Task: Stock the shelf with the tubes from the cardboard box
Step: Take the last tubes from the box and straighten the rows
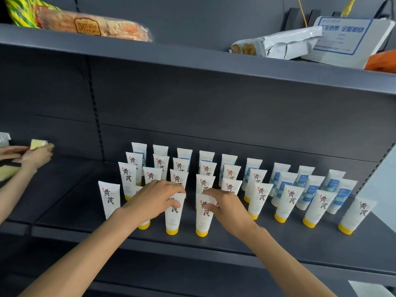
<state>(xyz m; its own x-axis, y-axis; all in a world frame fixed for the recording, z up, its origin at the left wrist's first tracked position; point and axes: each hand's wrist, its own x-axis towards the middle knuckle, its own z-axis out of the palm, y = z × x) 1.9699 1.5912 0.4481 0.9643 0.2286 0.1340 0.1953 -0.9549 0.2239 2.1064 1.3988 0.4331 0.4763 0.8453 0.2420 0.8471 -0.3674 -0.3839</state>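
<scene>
At far left, a second person's hands (pixel 35 156) hold a pale yellow packet (pixel 38 143) above the dark grey metal shelf (pixel 278 243). Next, a white yellow-capped tube (pixel 109 199) stands cap-down alone at the left end of the front row. The left hand (pixel 153 199) has its fingers curled around the top of a white tube with yellow cap (pixel 174 213), which stands upright at the shelf's front. Just beside it, the right hand (pixel 225 205) pinches the top of a second white yellow-capped tube (pixel 203 217), also upright. Behind and to the right stand rows of matching tubes (pixel 287 202), with white blue-labelled tubes (pixel 308 191) toward the back right. The upper shelf carries snack packets (pixel 94 25), a silver pouch (pixel 285 42) and a white box (pixel 347 39).
</scene>
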